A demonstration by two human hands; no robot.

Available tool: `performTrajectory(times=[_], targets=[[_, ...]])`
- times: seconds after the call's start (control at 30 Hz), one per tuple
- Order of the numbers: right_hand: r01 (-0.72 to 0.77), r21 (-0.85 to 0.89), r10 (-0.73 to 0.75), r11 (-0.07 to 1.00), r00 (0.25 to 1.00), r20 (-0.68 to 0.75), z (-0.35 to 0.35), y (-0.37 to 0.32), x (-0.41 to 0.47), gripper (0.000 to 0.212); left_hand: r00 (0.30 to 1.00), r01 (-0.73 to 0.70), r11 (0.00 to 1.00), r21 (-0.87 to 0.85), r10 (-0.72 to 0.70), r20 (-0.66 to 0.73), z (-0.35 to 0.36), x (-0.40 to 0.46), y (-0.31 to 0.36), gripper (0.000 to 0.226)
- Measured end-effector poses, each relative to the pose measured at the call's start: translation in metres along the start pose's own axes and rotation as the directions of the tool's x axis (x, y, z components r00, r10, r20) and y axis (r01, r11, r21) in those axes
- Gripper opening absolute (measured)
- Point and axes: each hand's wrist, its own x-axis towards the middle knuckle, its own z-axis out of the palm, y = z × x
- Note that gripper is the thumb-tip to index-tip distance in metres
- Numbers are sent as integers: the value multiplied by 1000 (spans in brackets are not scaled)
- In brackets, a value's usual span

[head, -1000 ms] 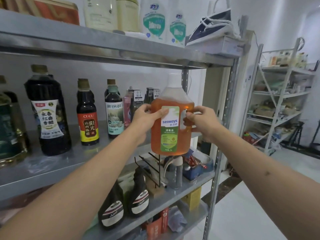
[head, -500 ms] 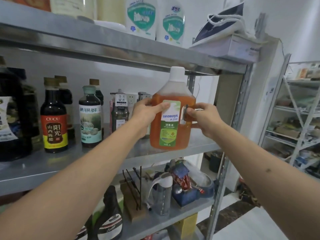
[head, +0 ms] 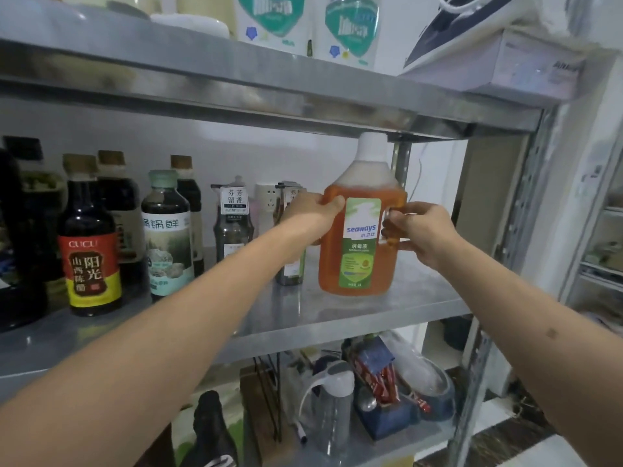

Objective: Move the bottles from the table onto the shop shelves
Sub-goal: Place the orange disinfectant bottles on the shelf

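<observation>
Orange bottle (head: 360,244) upright on middle shelf (head: 371,311), white cap just under upper shelf (head: 269,92). My left hand (head: 312,215) grips its left side; my right hand (head: 421,232) curls round the handle. Dark sauce bottles (head: 89,244) stand leftward.

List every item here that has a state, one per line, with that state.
orange disinfectant bottle: upright, white cap on, base on the middle shelf, gripped from both sides.
left hand: curled round the bottle's left side.
right hand: curled round the bottle's handle.
vinegar bottle: upright, capped.
green-label bottle: upright, capped.
clear flip-top bottle: upright on the lower shelf, lid closed.
</observation>
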Motion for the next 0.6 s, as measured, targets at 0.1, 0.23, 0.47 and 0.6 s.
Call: performTrajectory(times=[0.1, 0.23, 0.47, 0.6], targets=[[-4, -1, 4, 1000, 1000, -18, -6, 8, 15, 7, 1000, 18, 1000, -21, -19, -18, 9, 6, 5, 52], [-36, 4, 36, 999, 999, -14, -8, 19, 36, 6, 996, 88, 964, -250, -80, 40, 16, 8, 8, 64], [-35, 14, 35, 999, 999, 20, -6, 38, 79, 13, 980, 176, 951, -254, -145, 135, 23, 28, 4, 90], [-39, 19, 38, 999, 998, 48, -2, 46, 103, 13, 974, 209, 959, -193, -187, 127, 28, 37, 8, 98]])
